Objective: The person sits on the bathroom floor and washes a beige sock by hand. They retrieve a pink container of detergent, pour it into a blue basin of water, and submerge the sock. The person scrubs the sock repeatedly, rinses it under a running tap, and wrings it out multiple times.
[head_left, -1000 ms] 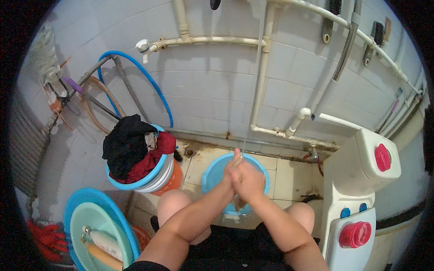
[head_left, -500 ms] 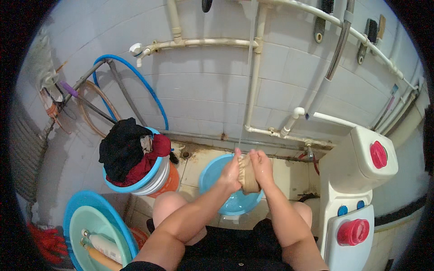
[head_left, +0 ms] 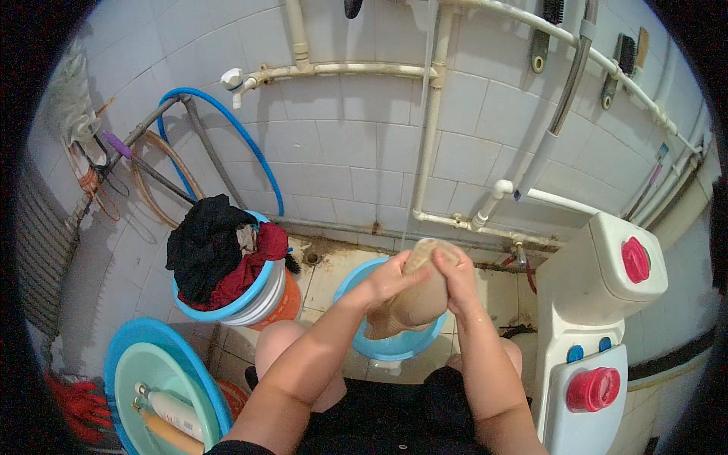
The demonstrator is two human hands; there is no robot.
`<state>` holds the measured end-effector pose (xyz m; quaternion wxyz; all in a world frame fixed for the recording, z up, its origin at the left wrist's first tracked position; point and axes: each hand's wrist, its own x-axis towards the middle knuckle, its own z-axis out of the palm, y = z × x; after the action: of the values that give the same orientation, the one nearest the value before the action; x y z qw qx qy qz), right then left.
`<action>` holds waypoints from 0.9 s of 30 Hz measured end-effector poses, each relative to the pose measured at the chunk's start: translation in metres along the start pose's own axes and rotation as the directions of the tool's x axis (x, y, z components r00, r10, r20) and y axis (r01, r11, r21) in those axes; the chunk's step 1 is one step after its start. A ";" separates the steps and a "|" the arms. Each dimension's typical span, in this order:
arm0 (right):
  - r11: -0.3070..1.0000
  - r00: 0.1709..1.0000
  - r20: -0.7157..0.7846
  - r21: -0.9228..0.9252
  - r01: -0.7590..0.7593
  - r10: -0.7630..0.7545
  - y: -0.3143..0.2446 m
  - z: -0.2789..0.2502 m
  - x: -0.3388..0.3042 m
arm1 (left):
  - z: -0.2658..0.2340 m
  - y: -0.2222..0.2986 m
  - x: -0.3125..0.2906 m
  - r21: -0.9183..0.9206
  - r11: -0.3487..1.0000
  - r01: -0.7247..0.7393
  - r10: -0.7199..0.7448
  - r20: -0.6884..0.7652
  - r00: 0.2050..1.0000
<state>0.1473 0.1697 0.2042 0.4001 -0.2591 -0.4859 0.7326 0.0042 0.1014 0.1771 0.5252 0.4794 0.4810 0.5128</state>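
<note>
A wet beige cloth item (head_left: 415, 302) is held up between my hands above a light-blue basin (head_left: 403, 350) on the floor. Its exact kind cannot be made out. My left hand (head_left: 389, 279) grips its upper left part, and my right hand (head_left: 457, 279) is closed on its upper right side. The cloth bulges and hangs below my fingers, hiding much of the basin's inside. A thin stream of water (head_left: 415, 189) comes down from above, just behind the cloth.
Left stands a bucket stack topped by a blue basin (head_left: 267, 274) with black and dark-red clothes (head_left: 206, 241). Nearer, a pale green basin (head_left: 133, 379) holds a white bottle (head_left: 173, 413). A white toilet (head_left: 580, 303) is at right; pipes (head_left: 356, 69) line the tiled wall.
My hands have turned and shifted the cloth: its gathered edge no longer faces up, and it now hangs wider and lower left over the basin. Both hands still hold it.
</note>
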 end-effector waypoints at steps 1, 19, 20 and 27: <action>0.997 0.999 -0.044 0.077 0.025 -0.021 -0.004 -0.005 0.002 | -0.003 0.000 -0.002 0.201 0.980 -0.015 0.001 0.070 0.998; 0.230 0.789 0.509 -0.769 0.597 -0.345 0.014 0.072 -0.065 | 0.004 -0.027 -0.005 -0.952 0.299 -0.069 -0.131 -0.112 0.985; 0.174 0.766 0.556 -0.761 0.625 -0.321 0.015 0.072 -0.067 | 0.016 -0.002 -0.013 -0.963 0.270 -0.006 -0.106 -0.036 0.994; 0.240 0.861 0.113 -0.935 0.261 -0.496 0.018 0.038 -0.010 | 0.045 -0.028 0.012 -0.827 0.531 -0.184 -0.239 -0.354 0.904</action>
<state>0.1174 0.1384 0.2030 0.3935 -0.3871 -0.8158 0.1724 0.0517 0.1130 0.1527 0.5802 0.0321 0.2817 0.7635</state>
